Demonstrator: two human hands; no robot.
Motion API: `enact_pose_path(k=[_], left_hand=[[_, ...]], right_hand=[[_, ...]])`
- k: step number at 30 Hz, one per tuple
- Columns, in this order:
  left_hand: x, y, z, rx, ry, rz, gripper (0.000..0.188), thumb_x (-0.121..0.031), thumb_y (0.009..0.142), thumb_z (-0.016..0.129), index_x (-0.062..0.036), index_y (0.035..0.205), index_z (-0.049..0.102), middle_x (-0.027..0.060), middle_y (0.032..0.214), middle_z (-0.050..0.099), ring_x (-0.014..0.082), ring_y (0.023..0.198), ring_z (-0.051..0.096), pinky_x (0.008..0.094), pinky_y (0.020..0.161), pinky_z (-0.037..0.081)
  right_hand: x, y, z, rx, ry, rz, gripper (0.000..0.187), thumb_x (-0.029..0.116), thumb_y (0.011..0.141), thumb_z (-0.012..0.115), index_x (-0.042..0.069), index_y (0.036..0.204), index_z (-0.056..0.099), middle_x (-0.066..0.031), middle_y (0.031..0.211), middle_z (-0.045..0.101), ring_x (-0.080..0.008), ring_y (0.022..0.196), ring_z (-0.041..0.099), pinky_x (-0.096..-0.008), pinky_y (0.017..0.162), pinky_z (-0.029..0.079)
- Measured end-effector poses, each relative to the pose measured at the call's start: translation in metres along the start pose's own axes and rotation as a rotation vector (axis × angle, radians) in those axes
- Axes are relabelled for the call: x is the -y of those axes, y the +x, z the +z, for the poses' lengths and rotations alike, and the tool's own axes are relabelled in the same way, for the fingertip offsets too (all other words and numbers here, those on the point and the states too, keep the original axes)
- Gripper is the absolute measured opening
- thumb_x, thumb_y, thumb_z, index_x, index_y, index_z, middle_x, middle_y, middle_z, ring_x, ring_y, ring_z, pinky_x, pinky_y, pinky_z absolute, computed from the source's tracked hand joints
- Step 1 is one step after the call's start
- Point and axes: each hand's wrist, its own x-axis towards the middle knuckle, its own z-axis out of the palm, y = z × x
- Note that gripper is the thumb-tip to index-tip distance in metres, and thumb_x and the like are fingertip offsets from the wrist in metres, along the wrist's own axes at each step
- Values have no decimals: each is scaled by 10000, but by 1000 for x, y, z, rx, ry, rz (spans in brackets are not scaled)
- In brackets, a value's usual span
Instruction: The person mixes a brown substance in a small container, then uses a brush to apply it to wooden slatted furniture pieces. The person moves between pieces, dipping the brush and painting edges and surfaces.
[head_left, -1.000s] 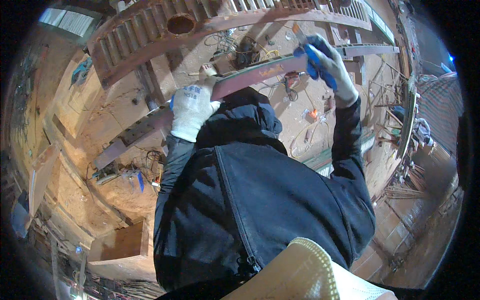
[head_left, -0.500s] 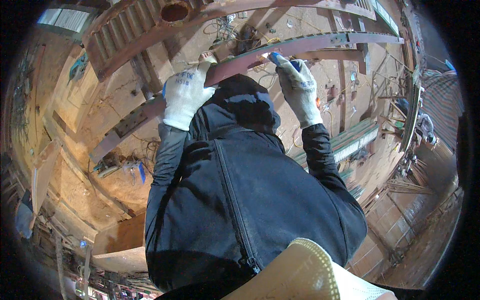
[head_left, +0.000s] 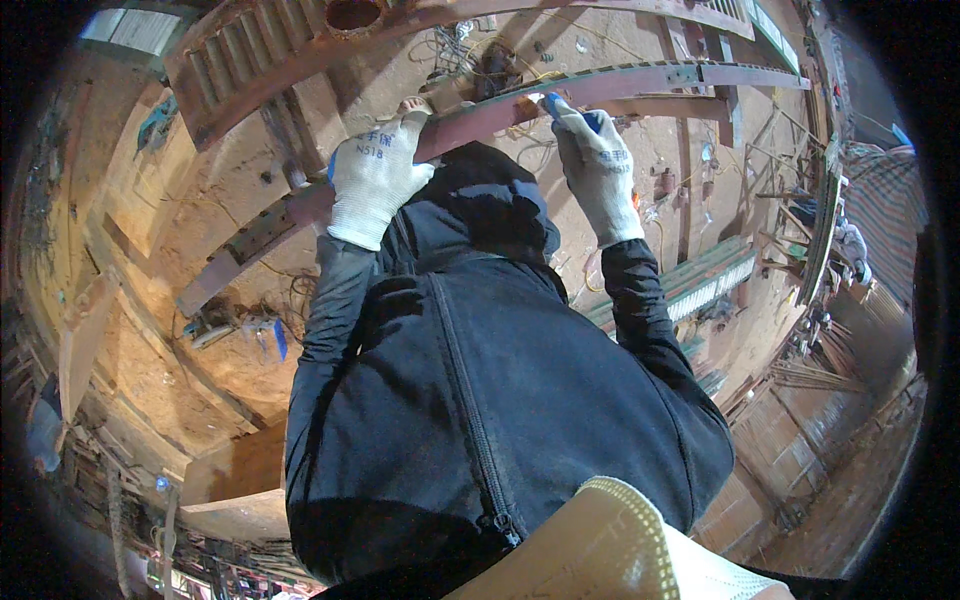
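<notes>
A pale-gloved left hand [head_left: 377,182] is lying across a long reddish-brown metal beam [head_left: 480,122], grip unclear; a pale-gloved right hand [head_left: 597,165] is resting at its edge, narrow, hold unclear. Brown floor [head_left: 610,50] is stretching to a rusty ribbed metal frame [head_left: 255,92]; a brown wooden box [head_left: 235,468] is standing lower left, contents hidden

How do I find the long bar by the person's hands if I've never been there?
Start at the big black jacket and follow its sleeves up to the gloved left hand and right hand. The long reddish-brown bar slants past both. Unlike the wide ribbed panel above, with its big round hole, it's narrow.
</notes>
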Motion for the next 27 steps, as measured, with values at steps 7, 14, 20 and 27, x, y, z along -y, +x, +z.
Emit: enact_pose_path(k=[7, 14, 20, 27], left_hand=[[-8, -1, -5, 37, 2, -41, 581, -433, 706, 760, -146, 1191, 620, 107, 956, 710, 295, 856, 700, 407, 730, 560], [-7, -2, -6, 28, 16, -24, 563, -415, 710, 748, -149, 1189, 619, 125, 952, 706, 304, 845, 697, 423, 737, 554], [-5, 2, -3, 50, 4, -38, 574, -419, 710, 747, -156, 1204, 615, 128, 912, 708, 301, 846, 700, 426, 733, 554], [-9, 1, -10, 106, 8, -44, 592, -446, 713, 759, -153, 1207, 615, 116, 905, 710, 292, 853, 704, 416, 725, 558]], right_hand=[[-5, -3, -8, 11, 5, 54, 318, 43, 892, 662, 146, 1192, 666, -89, 824, 573, -244, 708, 603, -349, 653, 505], [-21, -11, -7, 47, 89, 31, 318, 149, 906, 655, 226, 1214, 647, -78, 847, 574, -293, 697, 615, -416, 599, 505], [-20, -6, -8, 65, -23, 34, 360, 156, 916, 650, 231, 1268, 632, -80, 820, 574, -288, 714, 622, -405, 619, 511], [-27, -12, -8, 104, -126, 88, 331, 174, 935, 635, 219, 1263, 639, -89, 832, 590, -289, 722, 627, -408, 625, 513]])
